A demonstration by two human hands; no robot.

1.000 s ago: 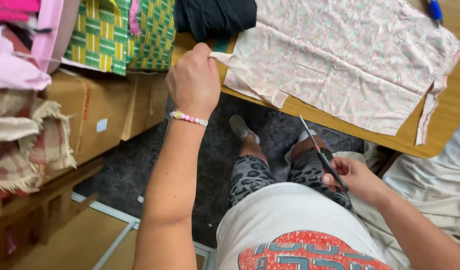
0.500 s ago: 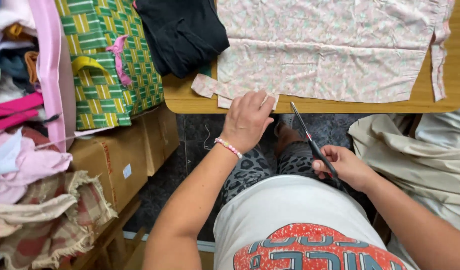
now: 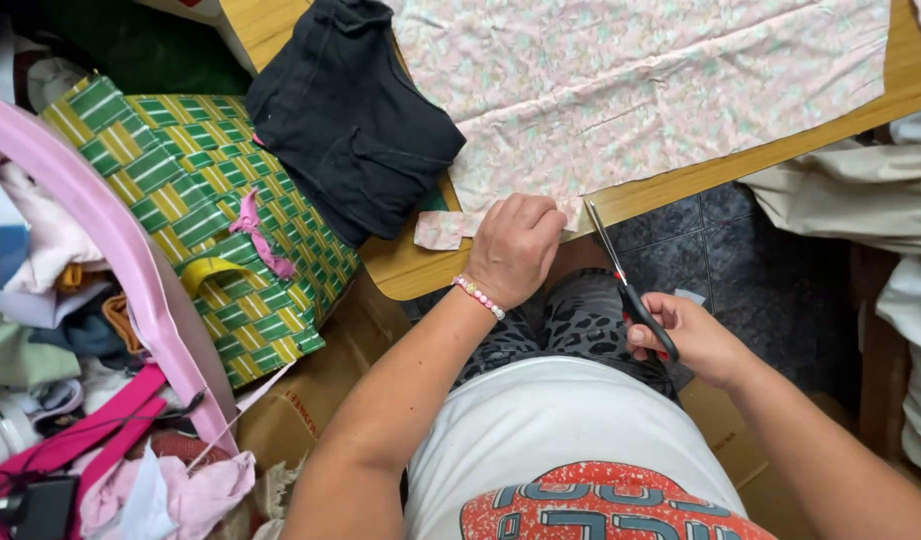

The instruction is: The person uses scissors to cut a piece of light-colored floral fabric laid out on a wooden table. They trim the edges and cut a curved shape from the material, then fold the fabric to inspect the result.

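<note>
A pale pink flowered fabric [image 3: 641, 90] lies spread on the wooden table [image 3: 681, 185]. My left hand [image 3: 516, 250], with a bead bracelet on its wrist, presses the fabric's near corner at the table edge. My right hand [image 3: 686, 335] grips the black handles of a pair of scissors [image 3: 621, 275]. The blades point up toward the fabric's edge, just right of my left hand, and look nearly closed. A small scrap of the same fabric [image 3: 441, 230] sticks out left of my left hand.
A folded black garment [image 3: 351, 130] lies on the table's left end. A green and yellow woven bag [image 3: 231, 220] stands to the left, beside a pink basket [image 3: 111, 260] with mixed cloth. Cream fabric [image 3: 861, 190] hangs at the right.
My left hand moved from the far table edge down onto the fabric's near corner. My right hand has brought the scissors up so the tips reach the fabric edge.
</note>
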